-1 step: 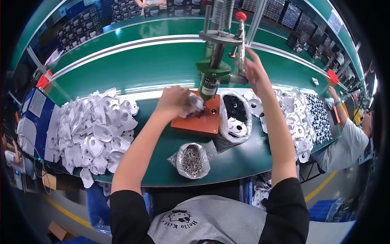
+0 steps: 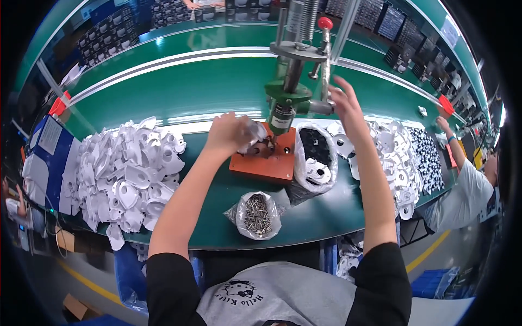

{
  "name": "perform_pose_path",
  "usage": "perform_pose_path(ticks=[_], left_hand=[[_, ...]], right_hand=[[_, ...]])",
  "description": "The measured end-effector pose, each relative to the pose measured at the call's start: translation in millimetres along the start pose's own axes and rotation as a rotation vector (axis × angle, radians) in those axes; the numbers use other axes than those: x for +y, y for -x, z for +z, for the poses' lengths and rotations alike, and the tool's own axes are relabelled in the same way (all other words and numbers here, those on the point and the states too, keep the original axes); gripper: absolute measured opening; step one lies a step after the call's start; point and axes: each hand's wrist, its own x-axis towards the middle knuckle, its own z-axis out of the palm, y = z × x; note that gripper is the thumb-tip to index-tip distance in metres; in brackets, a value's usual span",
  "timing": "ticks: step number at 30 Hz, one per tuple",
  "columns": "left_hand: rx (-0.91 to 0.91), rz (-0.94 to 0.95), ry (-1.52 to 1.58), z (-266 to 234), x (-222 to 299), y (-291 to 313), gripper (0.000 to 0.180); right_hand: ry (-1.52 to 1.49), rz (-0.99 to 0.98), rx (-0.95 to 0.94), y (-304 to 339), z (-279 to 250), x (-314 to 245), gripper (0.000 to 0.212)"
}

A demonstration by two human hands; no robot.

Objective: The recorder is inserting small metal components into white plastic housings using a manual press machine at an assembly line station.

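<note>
My left hand [image 2: 225,132] is closed on a white plastic part [image 2: 254,133], somewhat blurred, over the left side of the orange base [image 2: 272,163] of a bench press. A dark metal fixture [image 2: 262,148] shows just under that part. Above the base stands the green press head [image 2: 281,117], with its ram pointing down. My right hand [image 2: 346,102] is beside the press's metal lever [image 2: 326,60], which has a red knob [image 2: 325,23]. Its fingers are stretched and apart; whether they touch the lever I cannot tell.
White plastic parts [image 2: 130,174] are heaped at left, more [image 2: 394,163] at right beside small dark parts [image 2: 427,157]. A bag of black parts [image 2: 314,144] and a bag of metal screws or pins [image 2: 258,214] stand near the base. A co-worker's arm [image 2: 457,149] reaches in at far right.
My left hand has drawn a little left with the white part, baring more of the dark fixture. My right hand has shifted slightly right and down beside the lever.
</note>
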Motion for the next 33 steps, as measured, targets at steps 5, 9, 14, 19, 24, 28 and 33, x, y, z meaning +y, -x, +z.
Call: perform_pose_path(ticks=[5, 9, 14, 19, 24, 28, 33], left_hand=[[0.371, -0.149, 0.427, 34, -55, -14, 0.038], [0.32, -0.107, 0.466, 45, -68, -1, 0.055], [-0.034, -0.221, 0.432, -31, -64, 94, 0.04], [-0.06, -0.31, 0.045, -76, -94, 199, 0.039], [0.006, -0.499, 0.047, -54, -127, 248, 0.032], [0.151, -0.436, 0.313, -57, -110, 250, 0.025], [0.266, -0.565, 1.256, -32, -44, 220, 0.023]], right_hand=[[1.265, -0.08, -0.006, 62, -55, 65, 0.059], [1.59, -0.032, -0.007, 78, -62, 84, 0.058], [1.591, -0.017, -0.001, 73, -73, 96, 0.029], [1.342, 0.018, 0.117, 76, -75, 69, 0.02], [0.661, -0.082, 0.258, 103, -49, 34, 0.024], [-0.188, 0.226, 0.311, 151, -19, 30, 0.029], [-0.23, 0.266, 0.261, 184, 62, 18, 0.027]])
